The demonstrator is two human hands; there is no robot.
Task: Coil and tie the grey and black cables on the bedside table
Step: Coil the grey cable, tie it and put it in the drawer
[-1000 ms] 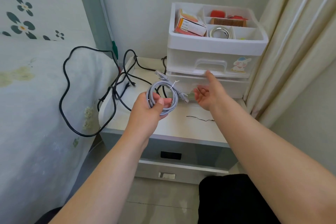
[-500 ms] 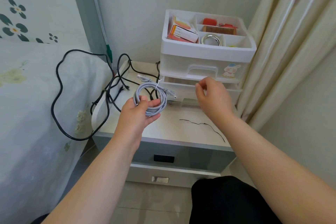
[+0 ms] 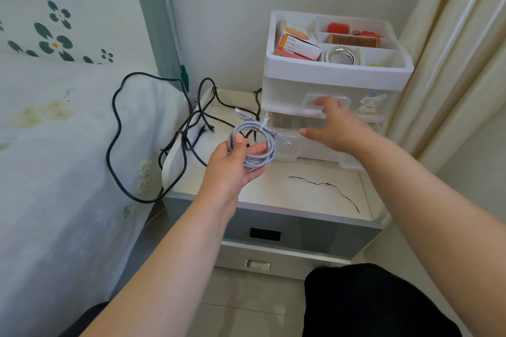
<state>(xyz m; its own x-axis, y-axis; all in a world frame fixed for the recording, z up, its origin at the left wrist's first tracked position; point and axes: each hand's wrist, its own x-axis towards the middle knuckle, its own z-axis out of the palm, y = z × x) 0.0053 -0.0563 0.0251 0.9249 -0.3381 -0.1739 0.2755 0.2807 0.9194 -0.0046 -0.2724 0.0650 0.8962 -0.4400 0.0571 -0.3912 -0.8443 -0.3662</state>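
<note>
You are in a bedroom of a home. A bed [image 3: 54,145] with pale floral bedding fills the space left of the grey bedside desk [image 3: 273,221], and a flower-print headboard [image 3: 54,22] rises behind the bed. On the desk stands a white plastic drawer organiser [image 3: 336,96] holding what look like medicine boxes and a comb. Cream curtains [image 3: 451,63] hang right of the desk, above pale floor tiles [image 3: 246,309].

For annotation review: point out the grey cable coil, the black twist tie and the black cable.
grey cable coil [image 3: 269,145], head view, right arc.
black twist tie [image 3: 317,183], head view, middle.
black cable [image 3: 116,128], head view, loop on bed.
</note>
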